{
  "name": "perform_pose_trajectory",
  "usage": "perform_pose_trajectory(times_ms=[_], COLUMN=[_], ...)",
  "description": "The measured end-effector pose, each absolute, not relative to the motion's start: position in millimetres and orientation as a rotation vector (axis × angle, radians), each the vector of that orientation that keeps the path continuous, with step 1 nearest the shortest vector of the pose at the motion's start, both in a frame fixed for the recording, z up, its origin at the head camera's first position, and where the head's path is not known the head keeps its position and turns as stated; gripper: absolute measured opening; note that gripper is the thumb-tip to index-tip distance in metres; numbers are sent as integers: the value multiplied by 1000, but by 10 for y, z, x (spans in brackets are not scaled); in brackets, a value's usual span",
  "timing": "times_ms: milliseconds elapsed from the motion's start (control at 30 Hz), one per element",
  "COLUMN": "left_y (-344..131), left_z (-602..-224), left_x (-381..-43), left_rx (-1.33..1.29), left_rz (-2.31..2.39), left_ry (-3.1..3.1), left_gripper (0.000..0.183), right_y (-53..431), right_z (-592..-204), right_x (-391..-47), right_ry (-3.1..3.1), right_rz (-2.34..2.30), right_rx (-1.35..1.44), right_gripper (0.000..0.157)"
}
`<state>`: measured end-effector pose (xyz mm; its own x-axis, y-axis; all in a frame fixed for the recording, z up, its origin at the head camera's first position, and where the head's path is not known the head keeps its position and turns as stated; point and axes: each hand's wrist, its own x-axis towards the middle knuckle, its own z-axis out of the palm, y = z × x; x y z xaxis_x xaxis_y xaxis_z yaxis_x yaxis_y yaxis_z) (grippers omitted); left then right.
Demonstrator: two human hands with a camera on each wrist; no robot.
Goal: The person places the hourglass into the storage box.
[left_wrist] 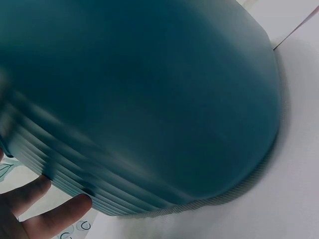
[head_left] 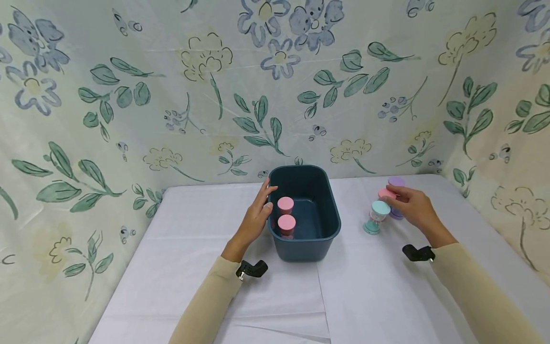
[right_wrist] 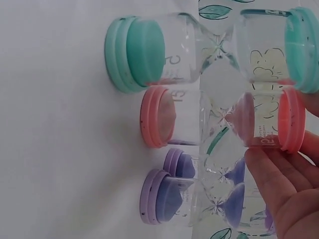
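My left hand (head_left: 254,215) lies along the left side of a dark teal bin (head_left: 306,244), with fingertips touching the ribbed outer wall (left_wrist: 99,184). Two pink-capped sand timers (head_left: 285,204) stand inside the bin along its left side. Off to the right, my right hand (head_left: 412,208) holds a pink sand timer (right_wrist: 291,119) by its top cap, fingers and thumb around it. A mint-green sand timer (head_left: 380,209) stands just in front of it. Two purple sand timers (right_wrist: 162,196) are beyond, partly hidden by the hand in the head view.
A white cloth (head_left: 206,229) covers the table, with a crease running toward the front. Floral fabric (head_left: 189,119) hangs behind the table and along its right side. The bin stands close to the back edge, left of the timers.
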<state>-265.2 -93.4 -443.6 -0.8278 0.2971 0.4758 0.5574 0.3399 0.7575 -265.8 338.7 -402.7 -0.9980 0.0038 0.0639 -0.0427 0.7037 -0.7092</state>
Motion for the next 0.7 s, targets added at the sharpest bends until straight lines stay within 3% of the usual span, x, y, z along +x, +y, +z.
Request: perform_pose_trajectory(times_ms=[700], left_y=[-928], left_z=[-4438], left_x=[-2632], left_rx=[-758], left_rz=[-1470], left_ry=[-2371], left_gripper=[50], right_y=[3372], right_z=[-4010], right_x=[-2690], right_ry=[-2911], right_rz=[1173], right_rx=[56], right_gripper=[82])
